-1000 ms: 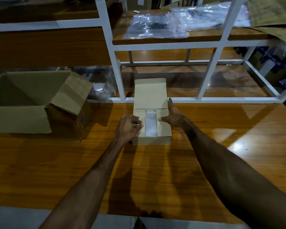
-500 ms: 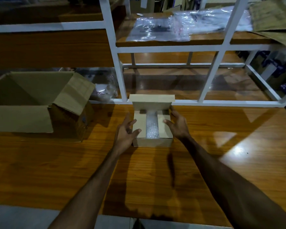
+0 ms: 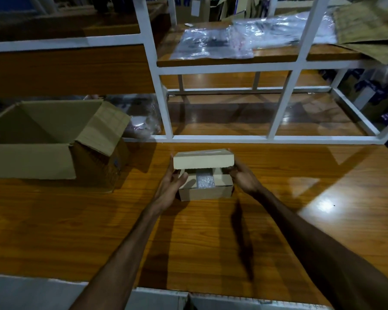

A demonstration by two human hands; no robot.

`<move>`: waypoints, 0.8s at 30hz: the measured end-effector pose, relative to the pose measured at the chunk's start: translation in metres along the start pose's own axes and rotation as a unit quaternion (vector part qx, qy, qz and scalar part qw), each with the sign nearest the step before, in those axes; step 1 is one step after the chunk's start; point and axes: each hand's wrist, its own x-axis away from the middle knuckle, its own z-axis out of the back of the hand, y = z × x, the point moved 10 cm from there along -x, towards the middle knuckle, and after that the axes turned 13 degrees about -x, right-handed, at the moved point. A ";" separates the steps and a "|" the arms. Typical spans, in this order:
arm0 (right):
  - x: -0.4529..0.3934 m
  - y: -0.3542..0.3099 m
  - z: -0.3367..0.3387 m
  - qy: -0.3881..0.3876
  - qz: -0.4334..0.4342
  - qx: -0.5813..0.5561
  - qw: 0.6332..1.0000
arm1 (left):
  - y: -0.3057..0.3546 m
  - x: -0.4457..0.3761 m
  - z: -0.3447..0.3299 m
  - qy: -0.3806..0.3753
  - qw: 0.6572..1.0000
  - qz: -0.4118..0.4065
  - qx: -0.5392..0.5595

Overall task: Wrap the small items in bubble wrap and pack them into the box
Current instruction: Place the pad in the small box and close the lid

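Note:
A small cardboard box [image 3: 205, 193] sits on the wooden table in front of me. Its hinged lid [image 3: 203, 161] is tipped forward, half way down over the opening. Inside, between two folded side flaps, a bubble-wrapped item [image 3: 204, 181] shows. My left hand [image 3: 171, 183] holds the lid's left end and rests against the box's left side. My right hand [image 3: 242, 176] grips the lid's right end, fingers behind it.
A large open cardboard box [image 3: 43, 139] stands at the left on the table [image 3: 278, 220]. A white metal shelf frame [image 3: 276, 137] runs along the far edge. Clear plastic sheets [image 3: 233, 41] and brown paper lie on its upper shelf. A plastic bag [image 3: 143, 121] lies behind the big box.
The lid, upright a second ago, has swung forward and down over the small box. Both hands moved from the box's side flaps up to the lid's ends.

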 end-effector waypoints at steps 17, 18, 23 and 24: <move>0.023 -0.016 -0.004 0.009 0.019 0.004 1.000 | 0.019 -0.005 0.012 0.097 0.993 -0.057 -0.044; 0.025 -0.011 -0.004 0.006 0.013 -0.007 1.000 | 0.017 -0.003 0.012 0.105 0.991 -0.061 -0.050; 0.036 -0.005 -0.006 0.006 0.033 0.020 0.999 | 0.012 0.013 0.006 0.143 0.987 -0.062 -0.042; 0.038 -0.005 -0.006 0.009 0.042 0.028 0.999 | 0.010 0.015 0.006 0.153 0.985 -0.064 -0.039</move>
